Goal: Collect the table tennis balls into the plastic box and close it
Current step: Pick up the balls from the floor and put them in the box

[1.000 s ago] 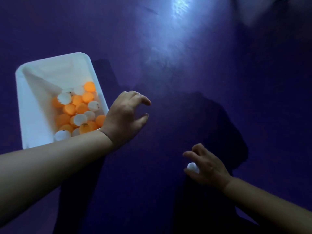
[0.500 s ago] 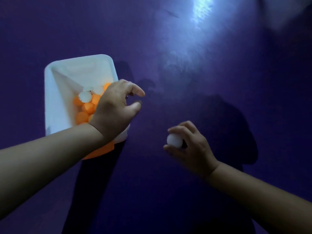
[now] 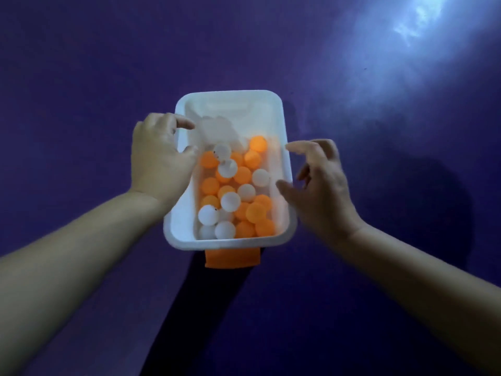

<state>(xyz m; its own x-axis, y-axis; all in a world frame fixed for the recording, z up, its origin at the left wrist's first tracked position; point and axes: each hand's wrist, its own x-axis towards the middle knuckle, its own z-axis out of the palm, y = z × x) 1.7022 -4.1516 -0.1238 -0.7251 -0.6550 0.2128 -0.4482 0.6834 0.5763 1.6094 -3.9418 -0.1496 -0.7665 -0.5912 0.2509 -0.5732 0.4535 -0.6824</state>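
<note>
Dark purple floor (image 3: 81, 77) (glossy), bright glare (image 3: 412, 25)

A white smear (image 3: 217, 128) at the plastic box's (image 3: 279, 115) far end is too blurred to tell. The left hand (image 3: 160, 156) hides part of its left rim; the box covers most of an orange piece (image 3: 231, 258). Both forearms (image 3: 67, 253) are cut off.

My white plastic box (image 3: 233, 107) sits open and upright, its long side running away from me, with orange and white table tennis balls (image 3: 230, 201) heaped loose in the half nearest me, the far end bare, and an orange plastic flap (image 3: 231, 257) jutting from under its near rim.
</note>
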